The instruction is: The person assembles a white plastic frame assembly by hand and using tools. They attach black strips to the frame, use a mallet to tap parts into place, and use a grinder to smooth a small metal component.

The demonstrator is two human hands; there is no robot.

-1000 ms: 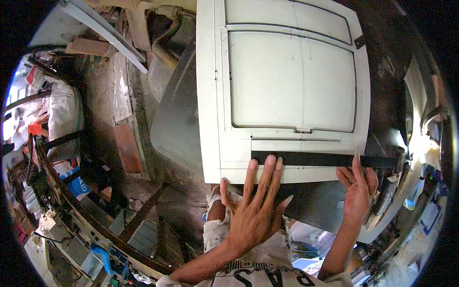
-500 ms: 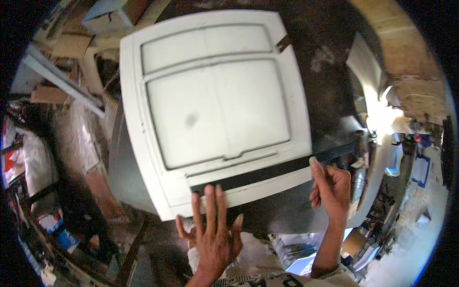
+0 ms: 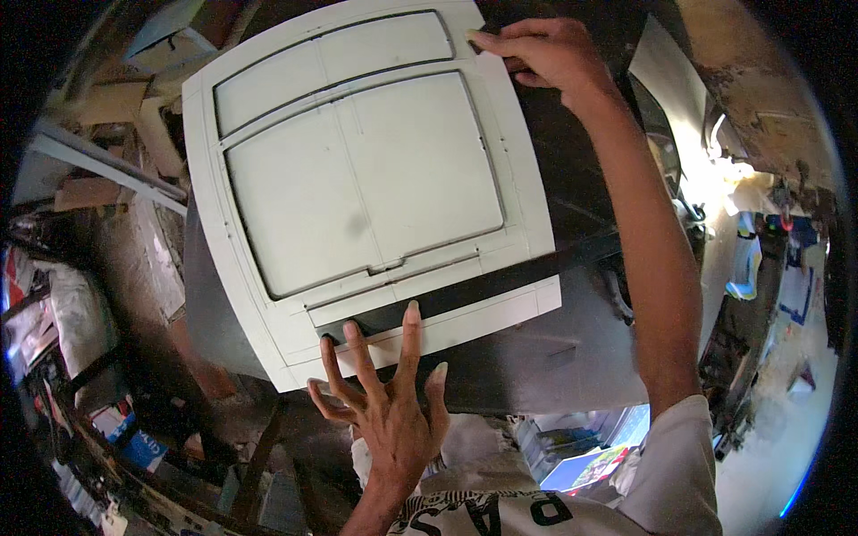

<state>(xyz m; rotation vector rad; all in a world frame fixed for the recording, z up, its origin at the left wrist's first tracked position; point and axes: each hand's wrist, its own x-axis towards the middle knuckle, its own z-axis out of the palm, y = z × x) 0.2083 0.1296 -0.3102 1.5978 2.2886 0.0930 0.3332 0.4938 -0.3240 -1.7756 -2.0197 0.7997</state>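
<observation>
A white flat panel (image 3: 420,170) with dark outlined shapes and thin drawn lines lies tilted across a dark work surface. Over its near part runs a flat black strip (image 3: 487,283), which blends into the dark surface past the panel's right edge. My left hand (image 3: 389,402) is open with fingers spread, the fingertips resting on the strip and the panel's near margin. At the panel's far right edge, my right hand (image 3: 545,58) has its fingers pinched together beside a small dark patch. What they hold, if anything, is mostly hidden.
A bright lamp-like glare (image 3: 728,174) and a curved pale sheet (image 3: 666,85) are at the right. To the far left sit a cardboard box (image 3: 170,40) and a long metal bar (image 3: 107,161). Clutter and white bundles (image 3: 85,313) fill the left side.
My right hand has moved from the strip's right part up to the panel's far right edge. The left hand stays at the strip, its fingers spread wider. The view has shifted slightly.
</observation>
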